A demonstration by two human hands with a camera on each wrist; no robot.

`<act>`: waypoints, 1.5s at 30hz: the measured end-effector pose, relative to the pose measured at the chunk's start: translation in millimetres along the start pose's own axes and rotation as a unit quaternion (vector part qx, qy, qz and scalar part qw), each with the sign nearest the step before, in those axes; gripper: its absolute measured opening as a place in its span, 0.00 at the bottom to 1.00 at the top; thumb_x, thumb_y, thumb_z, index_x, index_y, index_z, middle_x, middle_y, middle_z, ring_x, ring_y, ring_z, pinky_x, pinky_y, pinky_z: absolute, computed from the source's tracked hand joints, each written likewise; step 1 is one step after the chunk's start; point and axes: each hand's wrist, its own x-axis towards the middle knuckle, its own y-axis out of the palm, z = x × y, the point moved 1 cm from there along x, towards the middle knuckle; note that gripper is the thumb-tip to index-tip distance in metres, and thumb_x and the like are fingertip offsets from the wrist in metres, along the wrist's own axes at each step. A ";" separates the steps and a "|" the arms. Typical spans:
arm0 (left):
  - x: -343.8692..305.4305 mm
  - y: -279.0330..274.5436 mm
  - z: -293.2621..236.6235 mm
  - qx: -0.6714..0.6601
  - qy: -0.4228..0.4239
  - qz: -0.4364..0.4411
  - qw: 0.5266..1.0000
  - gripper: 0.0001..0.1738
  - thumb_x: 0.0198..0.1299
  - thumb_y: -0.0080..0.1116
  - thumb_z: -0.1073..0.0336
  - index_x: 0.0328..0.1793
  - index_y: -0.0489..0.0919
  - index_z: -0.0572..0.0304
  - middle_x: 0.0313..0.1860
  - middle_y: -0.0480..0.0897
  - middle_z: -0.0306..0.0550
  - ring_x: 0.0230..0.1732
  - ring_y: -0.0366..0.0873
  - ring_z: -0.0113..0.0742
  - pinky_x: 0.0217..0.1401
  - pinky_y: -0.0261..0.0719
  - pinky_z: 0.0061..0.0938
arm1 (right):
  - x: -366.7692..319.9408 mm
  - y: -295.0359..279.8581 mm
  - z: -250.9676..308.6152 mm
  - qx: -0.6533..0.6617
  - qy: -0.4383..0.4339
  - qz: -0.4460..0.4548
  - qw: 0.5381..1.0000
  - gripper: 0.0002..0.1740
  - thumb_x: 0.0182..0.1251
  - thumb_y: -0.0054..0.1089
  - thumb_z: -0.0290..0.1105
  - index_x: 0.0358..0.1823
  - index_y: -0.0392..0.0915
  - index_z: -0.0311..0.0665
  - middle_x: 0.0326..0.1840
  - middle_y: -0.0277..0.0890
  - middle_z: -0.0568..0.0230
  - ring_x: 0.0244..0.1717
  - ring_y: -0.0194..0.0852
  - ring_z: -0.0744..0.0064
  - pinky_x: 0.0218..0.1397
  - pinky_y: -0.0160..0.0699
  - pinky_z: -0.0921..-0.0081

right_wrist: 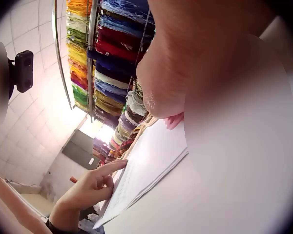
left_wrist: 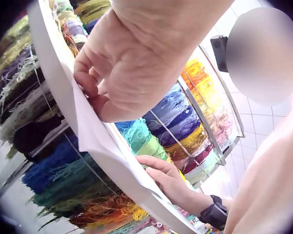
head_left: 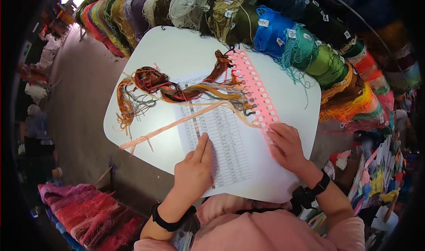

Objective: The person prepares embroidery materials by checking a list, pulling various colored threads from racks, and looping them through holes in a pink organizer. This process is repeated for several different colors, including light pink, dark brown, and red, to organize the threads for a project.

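Blue skeins (head_left: 272,31) beside teal skeins (head_left: 302,46)

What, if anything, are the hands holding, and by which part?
The right hand holds the pink strip by its near end; the left hand holds nothing.

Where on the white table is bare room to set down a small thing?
Bare: the far part of the table, between yarn and brown threads; also right of the pink strip. Crowded: the middle, where threads lie over the paper.

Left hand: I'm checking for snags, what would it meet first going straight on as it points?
Most likely the peach thread, lying across the sheet ahead of the left hand; depth is hard to judge.
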 end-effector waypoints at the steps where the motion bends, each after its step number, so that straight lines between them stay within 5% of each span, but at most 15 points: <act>1: 0.0 -0.2 -0.3 0.001 0.000 0.003 1.000 0.38 0.30 0.57 0.72 0.56 0.65 0.70 0.62 0.64 0.52 0.33 0.75 0.35 0.27 0.77 0.24 | -0.3 0.0 -0.6 -0.003 -0.003 -0.001 1.000 0.18 0.46 0.55 0.25 0.43 0.71 0.35 0.49 0.67 0.58 0.51 0.64 0.57 0.49 0.61 0.63; 13: -2.4 4.2 0.1 0.014 0.011 -0.026 1.000 0.31 0.38 0.51 0.73 0.55 0.67 0.72 0.61 0.65 0.54 0.32 0.74 0.34 0.25 0.76 0.23 | -0.1 1.6 5.2 -0.032 0.000 0.002 0.999 0.20 0.46 0.53 0.25 0.45 0.70 0.35 0.50 0.66 0.58 0.52 0.63 0.58 0.52 0.59 0.63; 45: -2.1 4.6 -0.6 0.015 0.018 -0.014 1.000 0.31 0.41 0.50 0.74 0.57 0.65 0.73 0.61 0.64 0.54 0.36 0.76 0.38 0.30 0.77 0.25 | -4.6 3.4 4.1 -0.038 0.002 -0.014 0.999 0.20 0.47 0.54 0.26 0.46 0.70 0.36 0.50 0.66 0.58 0.52 0.62 0.60 0.51 0.59 0.64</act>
